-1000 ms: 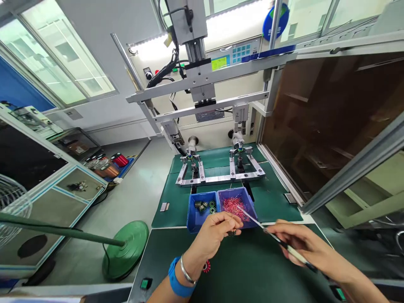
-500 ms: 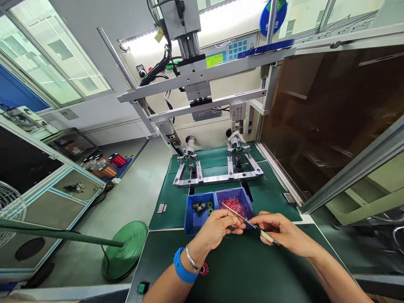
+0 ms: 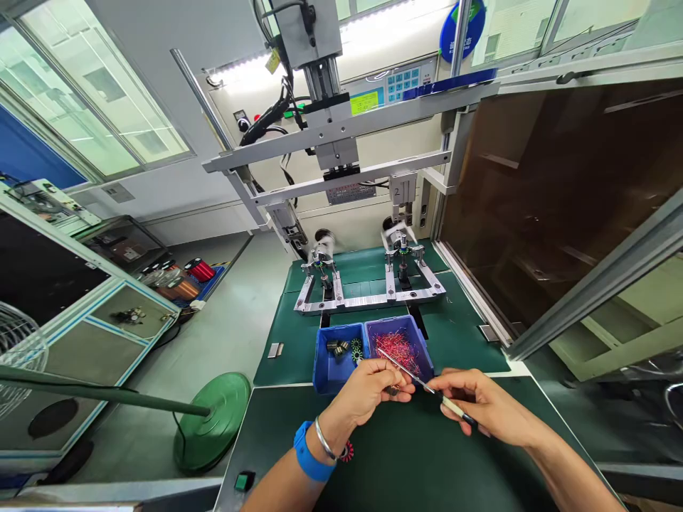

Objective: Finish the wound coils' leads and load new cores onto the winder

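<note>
My left hand [image 3: 371, 387] is closed around a small copper-wound motor core [image 3: 393, 390], mostly hidden by the fingers. In my right hand [image 3: 474, 398] is a long thin metal tool [image 3: 452, 407] with a cream-and-black handle, its shaft slanting up and left past my left fingertips. The shaft's far end lies over a purple-blue bin [image 3: 427, 355] heaped with red wire scraps [image 3: 398, 346]. Beside it, a blue bin [image 3: 323, 384] holds several small cores [image 3: 337, 348], some with green slots. A red-slotted core [image 3: 346, 451] lies on the table by my left wrist.
Behind the bins stands a metal fixture frame [image 3: 368, 304] under a winding machine [image 3: 334, 131]. A brown tinted panel [image 3: 555, 199] flanks the right side. A green button [image 3: 244, 481] sits at the table's lower left, and a round green stand base [image 3: 213, 419] rests on the floor.
My right hand and the tool have shifted slightly right and down. My left hand stays almost in place. White parts behind the fixture have turned.
</note>
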`<state>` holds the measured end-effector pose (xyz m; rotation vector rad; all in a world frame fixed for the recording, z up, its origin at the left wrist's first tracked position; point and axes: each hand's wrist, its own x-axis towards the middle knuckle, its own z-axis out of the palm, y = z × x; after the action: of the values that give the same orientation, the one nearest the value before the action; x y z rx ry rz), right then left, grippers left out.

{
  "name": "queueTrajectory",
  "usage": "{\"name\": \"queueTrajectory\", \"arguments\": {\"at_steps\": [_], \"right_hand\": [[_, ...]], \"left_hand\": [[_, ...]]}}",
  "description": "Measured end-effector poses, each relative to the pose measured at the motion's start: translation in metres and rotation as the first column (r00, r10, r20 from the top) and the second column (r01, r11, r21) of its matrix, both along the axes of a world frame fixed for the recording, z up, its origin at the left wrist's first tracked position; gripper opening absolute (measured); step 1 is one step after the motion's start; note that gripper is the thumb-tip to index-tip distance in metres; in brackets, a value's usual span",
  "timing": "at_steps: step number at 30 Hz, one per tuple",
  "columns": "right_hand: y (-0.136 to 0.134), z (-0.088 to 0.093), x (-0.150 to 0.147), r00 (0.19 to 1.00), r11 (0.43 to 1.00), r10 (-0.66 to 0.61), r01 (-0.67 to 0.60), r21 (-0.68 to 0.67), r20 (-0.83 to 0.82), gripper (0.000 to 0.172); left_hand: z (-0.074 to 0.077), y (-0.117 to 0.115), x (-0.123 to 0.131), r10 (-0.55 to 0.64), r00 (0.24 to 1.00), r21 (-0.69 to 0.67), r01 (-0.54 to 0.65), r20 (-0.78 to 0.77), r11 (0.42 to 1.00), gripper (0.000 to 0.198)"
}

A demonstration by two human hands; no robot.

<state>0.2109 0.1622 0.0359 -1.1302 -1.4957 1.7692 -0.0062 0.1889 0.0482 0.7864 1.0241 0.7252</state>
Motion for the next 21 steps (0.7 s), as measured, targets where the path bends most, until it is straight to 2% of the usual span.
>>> {"name": "queueTrajectory", "arguments": {"at_steps": [2, 4, 5, 7, 9, 11, 13, 14, 15, 16, 17, 18, 19, 20, 21], "right_hand": [[-0.010, -0.001, 0.003, 0.998, 0.998, -0.037, 0.039, -0.048, 0.043, 0.037], [-0.025, -0.007, 0.008, 0.982, 0.984, -0.172, 0.175, -0.035, 0.072, 0.042], [-0.034, -0.012, 0.012, 0.960, 0.964, -0.264, 0.264, 0.003, 0.096, 0.042], [-0.053, -0.025, 0.025, 0.881, 0.898, -0.438, 0.417, 0.140, 0.180, 0.043], [-0.068, -0.042, 0.040, 0.763, 0.818, -0.566, 0.472, 0.330, 0.311, 0.044], [-0.078, -0.058, 0.052, 0.617, 0.745, -0.649, 0.398, 0.535, 0.445, 0.041], [-0.081, -0.070, 0.053, 0.496, 0.666, -0.707, 0.227, 0.710, 0.504, 0.036], [-0.081, -0.073, 0.046, 0.477, 0.613, -0.730, 0.138, 0.778, 0.490, 0.035], [-0.080, -0.075, 0.035, 0.496, 0.556, -0.739, 0.069, 0.828, 0.455, 0.032], [-0.079, -0.075, 0.019, 0.547, 0.509, -0.729, 0.030, 0.860, 0.412, 0.029], [-0.077, -0.074, -0.002, 0.617, 0.486, -0.693, 0.019, 0.874, 0.372, 0.026], [-0.075, -0.072, -0.026, 0.701, 0.501, -0.623, 0.015, 0.865, 0.348, 0.022], [-0.073, -0.070, -0.052, 0.775, 0.546, -0.532, 0.008, 0.838, 0.339, 0.018], [-0.072, -0.069, -0.078, 0.836, 0.611, -0.426, -0.016, 0.792, 0.345, 0.018], [-0.070, -0.068, -0.102, 0.876, 0.668, -0.333, -0.042, 0.743, 0.348, 0.024]], "left_hand": [[0.005, -0.007, -0.006, 0.012, 1.000, 0.012, -0.012, 0.002, 1.000, 0.034], [0.013, -0.018, -0.020, 0.029, 0.999, 0.101, -0.027, -0.014, 0.995, 0.028], [0.017, -0.026, -0.030, 0.045, 0.998, 0.190, -0.036, -0.044, 0.981, 0.025], [0.023, -0.043, -0.056, 0.134, 0.980, 0.422, -0.060, -0.148, 0.905, 0.023], [0.023, -0.060, -0.086, 0.312, 0.913, 0.609, -0.094, -0.262, 0.788, 0.022], [0.013, -0.073, -0.113, 0.483, 0.793, 0.685, -0.118, -0.370, 0.719, 0.020], [-0.006, -0.080, -0.134, 0.574, 0.651, 0.686, -0.111, -0.496, 0.719, 0.021], [-0.019, -0.082, -0.142, 0.591, 0.589, 0.675, -0.103, -0.550, 0.731, 0.021], [-0.032, -0.083, -0.148, 0.602, 0.543, 0.667, -0.098, -0.586, 0.738, 0.021], [-0.044, -0.083, -0.153, 0.609, 0.515, 0.663, -0.101, -0.603, 0.742, 0.022], [-0.055, -0.082, -0.156, 0.617, 0.499, 0.663, -0.107, -0.608, 0.741, 0.023], [-0.065, -0.082, -0.158, 0.627, 0.489, 0.667, -0.117, -0.607, 0.736, 0.024], [-0.073, -0.081, -0.160, 0.637, 0.479, 0.671, -0.127, -0.604, 0.731, 0.024], [-0.078, -0.081, -0.161, 0.648, 0.465, 0.676, -0.133, -0.603, 0.724, 0.023], [-0.081, -0.082, -0.162, 0.660, 0.451, 0.684, -0.138, -0.601, 0.717, 0.022]]}}
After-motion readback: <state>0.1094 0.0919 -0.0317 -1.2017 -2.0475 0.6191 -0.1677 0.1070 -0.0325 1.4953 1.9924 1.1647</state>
